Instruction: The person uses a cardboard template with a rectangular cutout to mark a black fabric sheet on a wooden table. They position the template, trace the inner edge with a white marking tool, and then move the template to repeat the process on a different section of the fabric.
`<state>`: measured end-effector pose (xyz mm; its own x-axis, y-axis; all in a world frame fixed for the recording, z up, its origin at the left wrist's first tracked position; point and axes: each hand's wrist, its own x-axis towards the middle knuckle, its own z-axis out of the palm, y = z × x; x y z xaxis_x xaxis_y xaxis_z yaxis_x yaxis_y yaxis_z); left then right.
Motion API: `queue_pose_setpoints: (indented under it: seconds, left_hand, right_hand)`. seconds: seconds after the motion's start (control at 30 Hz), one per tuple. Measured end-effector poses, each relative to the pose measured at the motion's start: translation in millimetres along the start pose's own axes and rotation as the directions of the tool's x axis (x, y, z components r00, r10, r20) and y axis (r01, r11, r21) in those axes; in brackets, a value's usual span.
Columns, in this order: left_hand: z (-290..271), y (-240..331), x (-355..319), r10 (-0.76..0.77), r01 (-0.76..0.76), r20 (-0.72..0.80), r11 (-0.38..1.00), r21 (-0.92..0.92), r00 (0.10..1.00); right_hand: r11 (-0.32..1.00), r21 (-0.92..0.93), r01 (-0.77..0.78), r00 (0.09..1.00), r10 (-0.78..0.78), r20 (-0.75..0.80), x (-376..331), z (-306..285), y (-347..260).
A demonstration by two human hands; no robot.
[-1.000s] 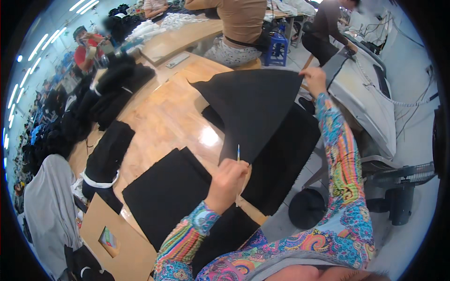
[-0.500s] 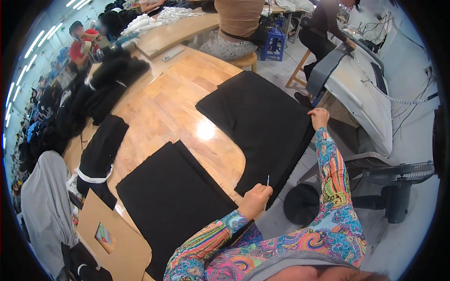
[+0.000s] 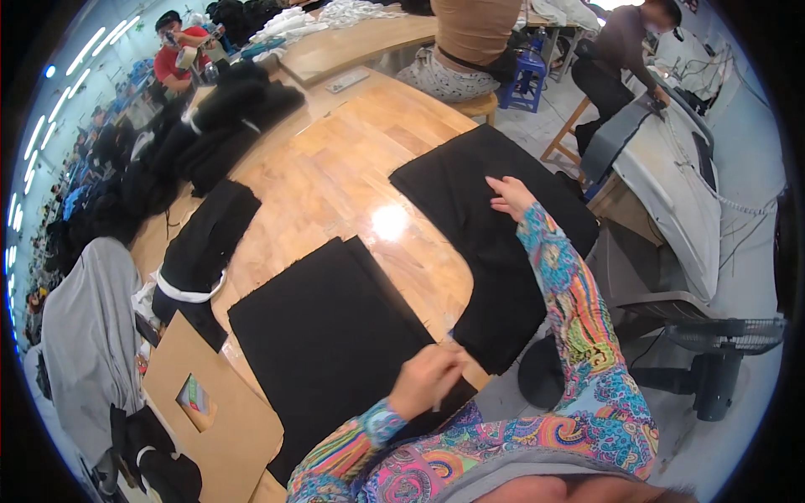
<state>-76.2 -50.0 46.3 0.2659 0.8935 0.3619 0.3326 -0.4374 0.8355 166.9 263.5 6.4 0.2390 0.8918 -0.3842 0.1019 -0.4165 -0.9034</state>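
In my left hand, which is closed, is a thin pen with a bluish end; most of it is hidden by the fingers. This hand is beside the right edge of a stack of black fabric panels on the table. My right hand holds nothing. Its fingers are stretched and apart, above a second stack of black fabric, which lies along the table's right edge and partly overhangs it. Whether the right fingertips touch the cloth, I cannot tell.
The wooden table carries a tied black bundle and dark fabric piles. A cardboard sheet with a cut-out lies at near left. A fan stands at right. One person works at an ironing board; another sits beyond the table.
My right hand has let go of the right stack's far corner and moved left over the cloth. My left hand, with the pen, has moved slightly left and nearer. The view has shifted.
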Motion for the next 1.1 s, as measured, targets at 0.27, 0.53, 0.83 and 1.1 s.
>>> queue_pose_setpoints:
  seconds: [0.27, 0.53, 0.83, 1.1]
  left_hand:
    - [-127, 12, -135, -0.562, 0.542, -0.612, 0.804, -0.245, 0.556]
    - [-178, 13, -260, -0.413, 0.833, -0.87, 0.553, -0.003, 0.271]
    - [-347, -58, -384, 0.002, 0.922, -0.928, 0.121, 0.369, 0.372]
    - [-395, -98, -382, -0.222, 0.995, -0.974, 0.09, 0.03, 0.049]
  right_hand:
    - [0.991, 0.106, 0.078, 0.971, -0.1, 0.218, 23, 109, -30]
    - [0.768, -0.069, 0.637, 0.606, -0.444, 0.66, -98, 160, -45]
    - [0.058, -0.132, 0.99, 0.144, -0.387, 0.911, -329, 108, 88]
    - [-0.23, -0.239, 0.943, 0.167, -0.291, 0.942, -356, 111, 136]
